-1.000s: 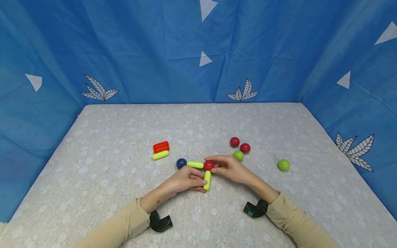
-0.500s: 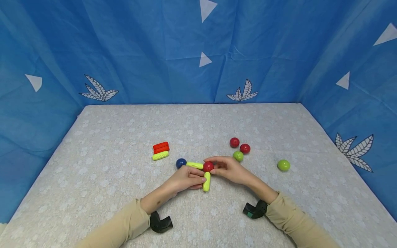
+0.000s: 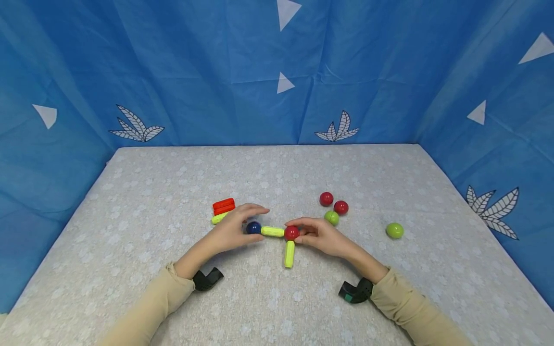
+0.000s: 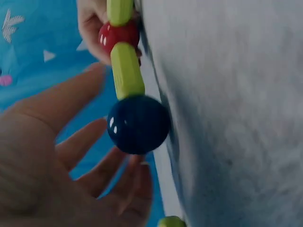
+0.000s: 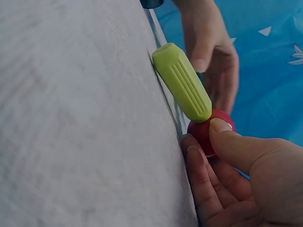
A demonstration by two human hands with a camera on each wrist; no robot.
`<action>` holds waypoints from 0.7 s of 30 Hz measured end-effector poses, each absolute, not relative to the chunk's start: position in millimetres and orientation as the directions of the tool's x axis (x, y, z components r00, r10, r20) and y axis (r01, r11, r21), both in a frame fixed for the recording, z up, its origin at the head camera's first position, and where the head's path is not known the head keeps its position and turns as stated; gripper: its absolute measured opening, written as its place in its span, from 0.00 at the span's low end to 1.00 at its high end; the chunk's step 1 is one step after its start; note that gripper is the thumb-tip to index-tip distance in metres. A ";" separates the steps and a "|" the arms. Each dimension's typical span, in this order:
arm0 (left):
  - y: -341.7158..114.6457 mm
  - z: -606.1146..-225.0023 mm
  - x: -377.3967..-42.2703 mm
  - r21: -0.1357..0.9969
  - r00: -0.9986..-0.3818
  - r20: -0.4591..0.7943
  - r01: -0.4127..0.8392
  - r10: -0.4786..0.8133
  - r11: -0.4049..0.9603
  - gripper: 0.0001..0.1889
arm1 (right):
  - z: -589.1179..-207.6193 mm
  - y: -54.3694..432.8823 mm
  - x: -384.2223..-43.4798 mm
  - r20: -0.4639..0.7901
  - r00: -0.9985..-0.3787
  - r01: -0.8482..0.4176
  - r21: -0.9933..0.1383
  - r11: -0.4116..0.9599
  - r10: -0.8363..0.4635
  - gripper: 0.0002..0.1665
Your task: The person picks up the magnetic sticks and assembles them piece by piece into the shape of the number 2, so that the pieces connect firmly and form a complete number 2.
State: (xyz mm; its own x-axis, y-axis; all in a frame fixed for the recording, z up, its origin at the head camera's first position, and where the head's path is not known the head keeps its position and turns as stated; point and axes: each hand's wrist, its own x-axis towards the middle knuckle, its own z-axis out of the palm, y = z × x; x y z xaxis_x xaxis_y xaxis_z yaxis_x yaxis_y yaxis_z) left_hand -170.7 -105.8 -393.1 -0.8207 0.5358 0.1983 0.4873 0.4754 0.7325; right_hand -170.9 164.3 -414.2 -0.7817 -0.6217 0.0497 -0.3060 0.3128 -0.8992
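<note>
Off the near yellow stick now, our left hand spreads its fingers around the blue ball. Our right hand pinches the red ball at that stick's far end.

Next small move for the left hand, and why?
Probably close the left hand on the blue ball: the hand is spread around it, not gripping, while the right hand pinches the red ball at the other end of the yellow-green rod.

A yellow rod links blue ball to red ball.
</note>
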 end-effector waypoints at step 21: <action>-115.7 -401.6 -180.7 0.777 -0.891 0.113 0.355 0.440 0.519 0.18 | -377.2 200.0 -179.2 0.198 -0.869 -0.395 -0.830 0.395 -0.453 0.18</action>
State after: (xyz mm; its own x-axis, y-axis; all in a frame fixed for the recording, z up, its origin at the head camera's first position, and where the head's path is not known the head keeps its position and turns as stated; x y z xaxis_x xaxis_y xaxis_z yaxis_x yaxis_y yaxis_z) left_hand -180.7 -115.7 -401.6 -0.8908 0.4401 0.1131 0.3552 0.5191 0.7774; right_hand -179.2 200.0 -377.2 -0.8691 -0.4533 0.1980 -0.3949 0.3946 -0.8297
